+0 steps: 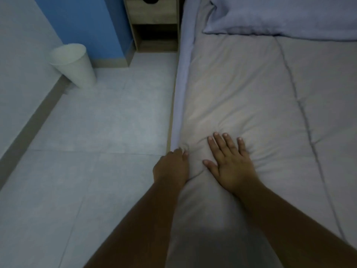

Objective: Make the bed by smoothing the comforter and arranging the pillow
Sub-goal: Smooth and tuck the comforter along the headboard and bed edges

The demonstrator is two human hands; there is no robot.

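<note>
1. A white bin (72,64) stands far left on the tiled floor (100,132), against the wall.
2. A wooden nightstand (153,22) sits far, just left of the bed.
3. The left hand (171,167) has its grip closed, pinching the comforter (241,89) at the bed's left edge.
4. The right hand (230,163) lies flat, fingers spread, pressing the comforter just beside it.
5. The pillow (280,14) rests at the far right, overlapping the comforter's far end.
</note>
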